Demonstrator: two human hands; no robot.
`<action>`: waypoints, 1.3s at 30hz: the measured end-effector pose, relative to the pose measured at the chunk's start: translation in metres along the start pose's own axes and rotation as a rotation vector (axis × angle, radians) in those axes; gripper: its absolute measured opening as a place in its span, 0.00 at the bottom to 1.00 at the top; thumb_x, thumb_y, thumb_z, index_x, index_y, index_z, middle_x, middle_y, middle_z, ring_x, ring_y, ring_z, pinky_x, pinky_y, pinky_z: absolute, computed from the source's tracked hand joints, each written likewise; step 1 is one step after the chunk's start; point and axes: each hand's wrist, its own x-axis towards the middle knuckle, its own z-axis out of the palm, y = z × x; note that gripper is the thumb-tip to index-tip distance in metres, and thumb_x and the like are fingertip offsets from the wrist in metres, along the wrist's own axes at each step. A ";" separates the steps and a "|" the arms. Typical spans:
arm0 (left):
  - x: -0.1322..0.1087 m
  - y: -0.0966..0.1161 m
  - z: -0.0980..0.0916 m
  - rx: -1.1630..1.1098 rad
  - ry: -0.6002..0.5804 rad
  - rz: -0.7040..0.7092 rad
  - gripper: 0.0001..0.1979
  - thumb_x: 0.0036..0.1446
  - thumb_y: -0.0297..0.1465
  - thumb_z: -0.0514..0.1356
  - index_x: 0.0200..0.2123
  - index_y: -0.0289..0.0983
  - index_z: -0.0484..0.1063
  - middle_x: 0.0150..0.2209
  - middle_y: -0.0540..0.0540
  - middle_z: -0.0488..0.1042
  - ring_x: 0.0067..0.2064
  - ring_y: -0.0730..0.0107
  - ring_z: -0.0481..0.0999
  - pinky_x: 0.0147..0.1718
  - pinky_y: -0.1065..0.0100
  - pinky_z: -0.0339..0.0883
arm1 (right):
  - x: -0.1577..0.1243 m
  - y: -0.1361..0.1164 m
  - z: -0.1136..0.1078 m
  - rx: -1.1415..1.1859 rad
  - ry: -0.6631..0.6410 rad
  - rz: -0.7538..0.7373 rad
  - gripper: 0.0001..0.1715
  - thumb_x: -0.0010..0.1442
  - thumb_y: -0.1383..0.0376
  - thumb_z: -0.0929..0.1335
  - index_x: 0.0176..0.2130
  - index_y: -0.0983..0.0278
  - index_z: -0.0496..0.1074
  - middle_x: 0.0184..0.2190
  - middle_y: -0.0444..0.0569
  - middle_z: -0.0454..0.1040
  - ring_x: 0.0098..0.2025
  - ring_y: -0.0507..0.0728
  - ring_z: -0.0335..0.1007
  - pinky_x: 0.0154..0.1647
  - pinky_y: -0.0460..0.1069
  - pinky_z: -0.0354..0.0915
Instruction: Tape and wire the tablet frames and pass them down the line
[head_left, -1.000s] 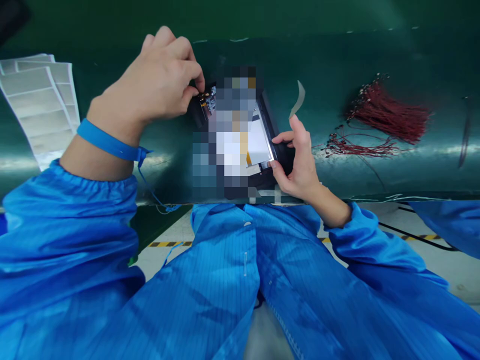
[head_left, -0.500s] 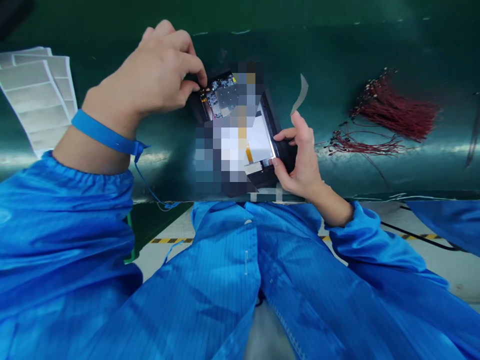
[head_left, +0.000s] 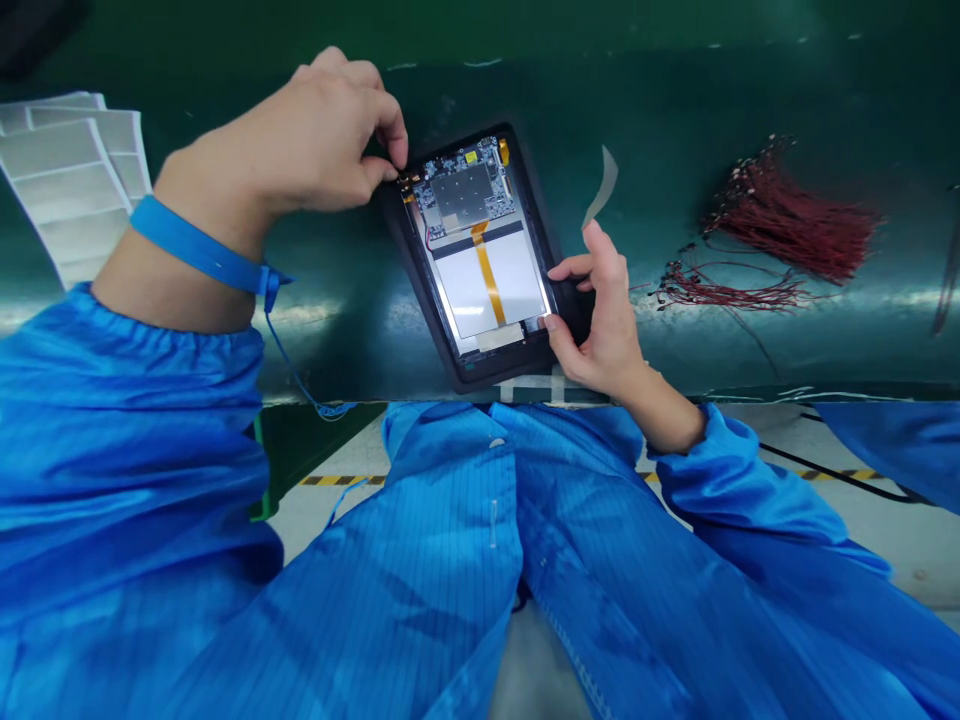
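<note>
An opened tablet (head_left: 465, 285) lies tilted on the green mat, its inside facing up. A circuit board (head_left: 461, 195) fills its upper part, and an orange ribbon cable (head_left: 489, 275) runs down over the pale battery. At the upper left corner, my left hand (head_left: 322, 140) is closed in a pinch; whatever is between the fingertips is too small to make out. My right hand (head_left: 604, 325) grips the lower right edge of the tablet with thumb and fingers. A thin translucent strip (head_left: 602, 185) stands up from a fingertip of that hand.
Red wires (head_left: 799, 225) lie in a bundle to the right, with a smaller bunch (head_left: 735, 290) nearer me. Label sheets (head_left: 67, 190) overlap at the left. A blue wrist strap (head_left: 202, 250) with a cord circles my left wrist. The table's front edge runs close below the tablet.
My left hand and forearm have shifted slightly left, with the fingertips still at the tablet's corner. My right hand and the strip have hardly moved. The blocky blur over the tablet is gone.
</note>
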 end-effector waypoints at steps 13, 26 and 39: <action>-0.024 0.011 0.026 0.379 0.189 0.022 0.25 0.68 0.48 0.59 0.49 0.30 0.81 0.53 0.33 0.69 0.63 0.38 0.57 0.57 0.31 0.51 | 0.000 0.000 -0.001 -0.045 -0.025 0.020 0.52 0.71 0.44 0.62 0.80 0.48 0.33 0.61 0.55 0.73 0.60 0.73 0.69 0.58 0.74 0.73; -0.009 0.000 0.034 0.237 0.197 -0.166 0.14 0.63 0.36 0.71 0.48 0.35 0.82 0.55 0.38 0.68 0.61 0.46 0.54 0.63 0.32 0.52 | 0.003 -0.006 -0.006 -0.057 -0.028 -0.016 0.45 0.74 0.49 0.60 0.79 0.49 0.36 0.59 0.56 0.73 0.58 0.69 0.67 0.59 0.69 0.72; -0.002 0.003 -0.001 0.223 0.005 0.056 0.18 0.62 0.31 0.67 0.48 0.22 0.83 0.50 0.39 0.66 0.64 0.42 0.63 0.68 0.40 0.54 | 0.006 0.006 0.002 0.051 0.048 -0.136 0.46 0.71 0.49 0.63 0.79 0.46 0.41 0.55 0.54 0.71 0.55 0.71 0.68 0.57 0.74 0.70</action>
